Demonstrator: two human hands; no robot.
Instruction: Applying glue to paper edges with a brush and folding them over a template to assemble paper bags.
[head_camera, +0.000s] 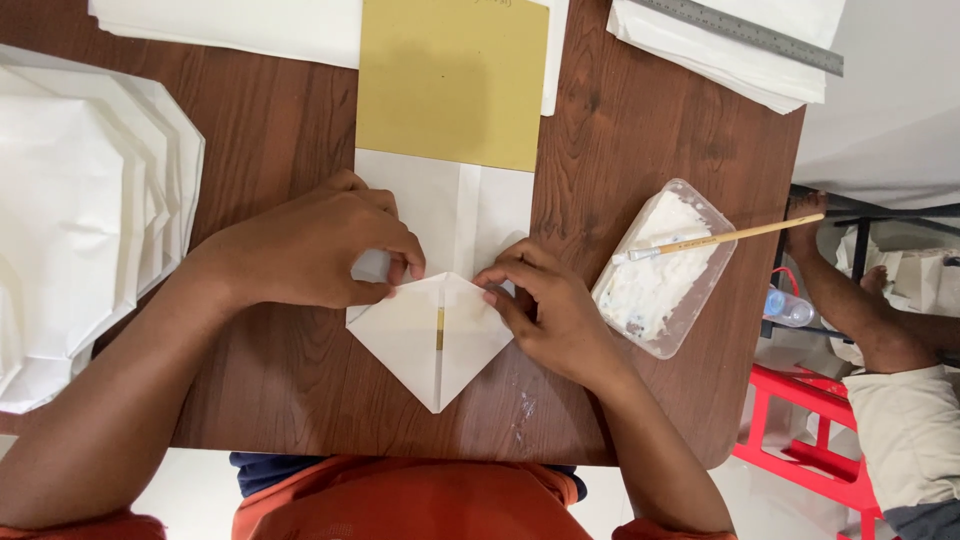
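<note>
- The left hand (310, 250) is pressing down on the white folded paper (438, 330), fingers curled and fingertips pinning the upper left flap; it is pressing, not gripping.
- The right hand (545, 305) is curling over the right flap, thumb and fingertips pinching along the fold edge near the centre seam.
- The paper is lying on the brown table (640, 130), just in front of the person, its lower part folded to a point and its upper end tucked under a yellow card (452, 80).
- A clear tub of white paste (660, 265) is sitting just beside the right hand, with a brush (720, 238) resting across its rim.
- A stack of white sheets (70, 220) is lying at the left; a metal ruler (745, 35) is resting on more sheets at the top right.
- Likely risk: uneven pressure from either hand could skew the flaps off the seam.
- The right wrist could nudge the tub or tip the brush, smearing paste onto the paper.
</note>
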